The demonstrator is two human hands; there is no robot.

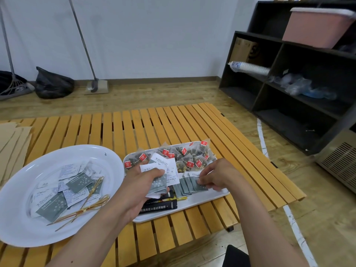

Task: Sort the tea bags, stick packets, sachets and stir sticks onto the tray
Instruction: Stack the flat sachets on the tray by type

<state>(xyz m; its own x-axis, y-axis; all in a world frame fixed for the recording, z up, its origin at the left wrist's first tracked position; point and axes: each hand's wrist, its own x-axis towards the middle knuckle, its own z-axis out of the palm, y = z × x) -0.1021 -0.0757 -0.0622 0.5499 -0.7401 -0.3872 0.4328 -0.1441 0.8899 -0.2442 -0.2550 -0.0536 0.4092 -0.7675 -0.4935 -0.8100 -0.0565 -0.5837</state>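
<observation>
A white rectangular tray [200, 204] lies on the slatted wooden table. Tea bags [185, 156] with red tags fill its far side. Black stick packets [159, 206] lie at its near left. A row of grey-and-white sachets [185, 186] stands in the middle. My left hand [138, 186] grips a stack of sachets [163, 168] above the tray. My right hand [217, 175] pinches one sachet [201, 186] at the right end of the row. A round white plate [23, 228] on the left holds several loose sachets [67, 186] and wooden stir sticks [88, 207].
Brown paper sheets [11, 139] lie at the table's far left. A dark shelf unit [289, 89] with a pink bin [316, 26] stands to the right. A black bag [53, 83] and a broom [96, 86] rest by the wall.
</observation>
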